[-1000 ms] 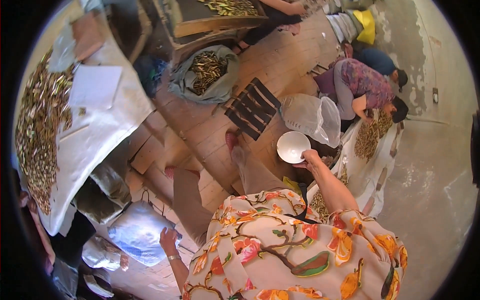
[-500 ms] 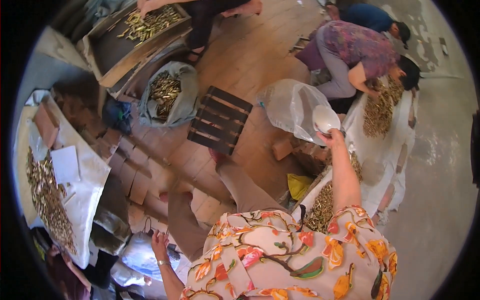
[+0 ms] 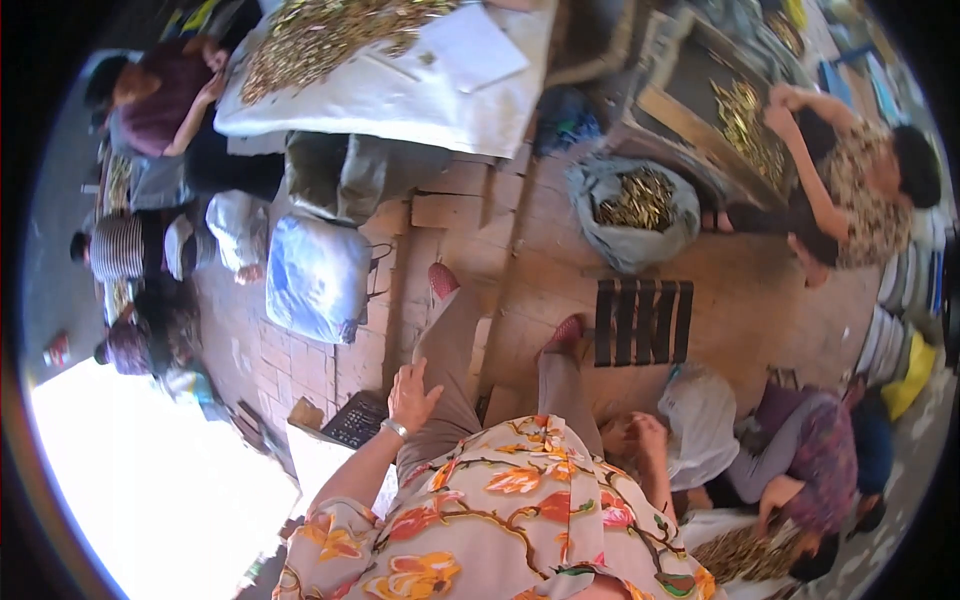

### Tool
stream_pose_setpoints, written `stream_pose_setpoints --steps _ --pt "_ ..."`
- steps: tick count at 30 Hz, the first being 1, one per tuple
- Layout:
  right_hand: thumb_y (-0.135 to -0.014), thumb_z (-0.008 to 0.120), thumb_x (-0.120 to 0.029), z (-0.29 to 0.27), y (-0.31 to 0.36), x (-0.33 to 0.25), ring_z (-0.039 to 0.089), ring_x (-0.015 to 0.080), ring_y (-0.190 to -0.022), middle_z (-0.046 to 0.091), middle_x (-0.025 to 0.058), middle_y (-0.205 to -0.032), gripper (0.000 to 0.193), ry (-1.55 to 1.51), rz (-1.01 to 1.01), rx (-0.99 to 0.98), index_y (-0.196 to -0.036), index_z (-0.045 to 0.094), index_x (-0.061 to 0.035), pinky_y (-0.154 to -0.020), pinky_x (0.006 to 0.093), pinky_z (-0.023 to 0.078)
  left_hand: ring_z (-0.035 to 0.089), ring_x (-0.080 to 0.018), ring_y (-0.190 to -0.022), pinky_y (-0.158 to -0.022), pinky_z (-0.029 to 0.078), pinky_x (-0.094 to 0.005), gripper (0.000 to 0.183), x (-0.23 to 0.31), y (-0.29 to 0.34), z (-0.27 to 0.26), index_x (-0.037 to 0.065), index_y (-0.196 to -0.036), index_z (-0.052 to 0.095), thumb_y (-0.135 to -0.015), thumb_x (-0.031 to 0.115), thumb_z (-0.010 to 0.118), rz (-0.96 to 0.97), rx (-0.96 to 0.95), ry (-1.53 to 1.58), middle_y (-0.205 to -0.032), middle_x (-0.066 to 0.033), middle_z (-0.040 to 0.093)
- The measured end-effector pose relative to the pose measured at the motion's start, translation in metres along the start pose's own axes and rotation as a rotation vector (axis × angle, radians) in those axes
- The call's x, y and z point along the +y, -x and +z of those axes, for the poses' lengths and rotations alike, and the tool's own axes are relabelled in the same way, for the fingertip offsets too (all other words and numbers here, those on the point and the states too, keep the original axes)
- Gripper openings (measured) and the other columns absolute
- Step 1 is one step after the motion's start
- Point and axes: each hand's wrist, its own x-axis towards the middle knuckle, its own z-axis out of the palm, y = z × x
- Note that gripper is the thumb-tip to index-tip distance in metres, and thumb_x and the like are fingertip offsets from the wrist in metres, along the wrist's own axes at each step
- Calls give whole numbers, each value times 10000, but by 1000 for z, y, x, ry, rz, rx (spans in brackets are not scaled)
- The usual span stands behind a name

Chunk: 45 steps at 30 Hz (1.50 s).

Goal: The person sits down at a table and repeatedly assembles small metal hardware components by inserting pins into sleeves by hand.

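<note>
My left hand [image 3: 412, 398] is in front of my left thigh, with fingers apart and nothing in it; a bracelet is on the wrist. Close to my right side, my right hand [image 3: 645, 440] is raised beside a translucent white plastic sack [image 3: 697, 425]. Its fingers are blurred, and I cannot tell whether they grip anything. No bowl shows in this view. A dark slatted stool [image 3: 644, 322] stands on the tiled floor ahead of my right foot. Beyond it, a grey-green sack [image 3: 585, 225] is open, with small brass-coloured pieces [image 3: 640, 200] inside.
A white-covered table [image 3: 340, 118] at the far left bears a heap of brass-coloured pieces. A wooden tray [image 3: 690, 120] stands far right, with a person [image 3: 870, 205] working at it. Two people bend over at the lower right. A cushioned seat [image 3: 315, 275] is at the left, near a low step.
My view has turned left and my body with it. The white bowl that was in my right hand is out of sight. That hand has drawn in toward my body.
</note>
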Motion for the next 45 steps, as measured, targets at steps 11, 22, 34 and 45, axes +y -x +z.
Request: stream_pose_setpoints --steps 11,22,34,45 --pt "-857 547 -453 123 -54 14 681 306 -875 690 157 -934 339 1649 -210 -11 -945 704 -165 -718 443 548 624 -345 -810 -746 468 -466 433 -79 -16 -35 78 -929 529 -795 464 671 -416 1 238 -813 -157 641" --pt "-883 599 -375 286 76 -245 662 339 -735 640 225 -751 379 1285 -544 -228 -864 672 -3 -638 399 501 649 -284 -684 -634 509 -368 355 -145 -41 -137 48 -769 657 -779 399 706 -92 -292 821 -738 -135 662" --pt "-903 564 -161 393 202 -446 545 143 -951 598 95 -1018 278 798 -205 -1021 -1118 549 16 -838 297 433 676 -283 -759 -710 533 -379 365 -160 -101 -164 59 -872 695 -780 411 663 -142 -289 656 -844 -149 691" --pt "-929 501 -297 392 134 -515 616 298 -976 580 188 -1166 408 341 -180 -1118 -1254 507 -49 -847 361 477 670 -311 -749 -678 529 -402 303 -131 -172 -386 76 -912 636 -815 361 668 -239 -46 556 -809 -145 685"
